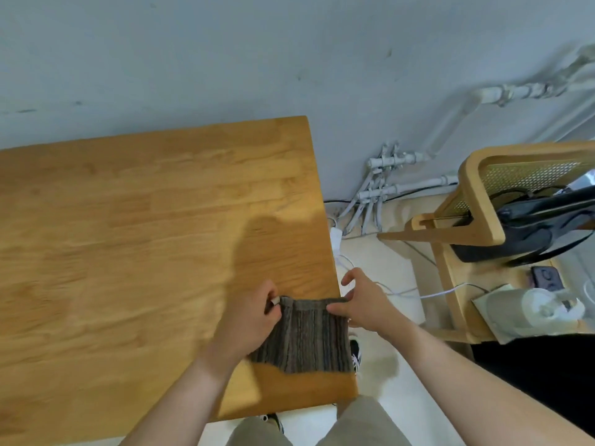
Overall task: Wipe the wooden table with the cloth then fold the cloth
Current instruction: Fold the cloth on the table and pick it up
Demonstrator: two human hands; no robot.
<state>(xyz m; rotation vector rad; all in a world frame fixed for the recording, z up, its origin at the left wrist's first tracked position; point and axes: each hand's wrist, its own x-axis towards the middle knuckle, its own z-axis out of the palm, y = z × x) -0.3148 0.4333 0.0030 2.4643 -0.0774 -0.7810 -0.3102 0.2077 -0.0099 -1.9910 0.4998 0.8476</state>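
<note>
A: Left grip [254, 320]: state?
B: Clenched on the cloth [306, 339]. Its curled fingers pinch the far left corner, with the back of the hand turned up.
A: Right grip [363, 304]?
B: Grasping the cloth too. The thumb [335, 309] lies on the far right corner and a fingertip shows just past the cloth's right edge. The forefinger [349, 276] is raised and spread beyond the worktop's edge.
A: Cloth: position?
B: Flat on the worktop [128, 236], at its near right corner. It is dark grey-brown, with stripes running from far to near. Its right edge runs along the worktop's right edge. Its near edge stops short of the front edge, so a strip of wood shows between them.
A: Worktop: surface?
B: Orange-toned planked wood. A shadow falls on it just beyond the two grips.
A: Surroundings?
B: To the right, apart from the worktop, a wooden chair [476, 201] with a cane back carries a dark bag [515, 233]. White pipes [380, 185] run at the foot of the grey wall [225, 59], between worktop and chair. A white cable [441, 292] lies on the floor [386, 252] near the right grip.
</note>
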